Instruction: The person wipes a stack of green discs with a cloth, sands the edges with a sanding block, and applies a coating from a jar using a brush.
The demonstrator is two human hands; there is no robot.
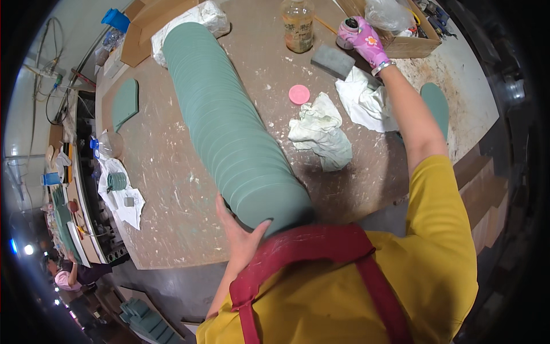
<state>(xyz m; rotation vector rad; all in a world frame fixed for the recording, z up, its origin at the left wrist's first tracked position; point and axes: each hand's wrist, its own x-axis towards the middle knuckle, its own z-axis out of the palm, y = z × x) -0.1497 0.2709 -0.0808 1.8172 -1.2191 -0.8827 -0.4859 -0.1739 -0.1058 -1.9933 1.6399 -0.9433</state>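
A long row of round, flat green discs [229,126] lies across the table, packed face to face. My left hand [243,235] is bare and grips its near end, thumb on the face of the end disc and fingers along the side, partly hidden. At the far right my right hand [368,45], in a pink flowered glove, is closed round a small jar [346,33] with a dark opening. Below that hand lie a grey sponge block [333,62] and a crumpled white cloth [365,103]. A pink round lid [299,94] sits beside another crumpled cloth [322,133].
A bottle [298,28] of brownish liquid stands at the far edge, beside a cardboard box [409,46] of odds and ends. Single green pieces [127,103] lie left and right. A wrapped white bundle [215,20] touches the row's far end. Another person [67,278] is far left.
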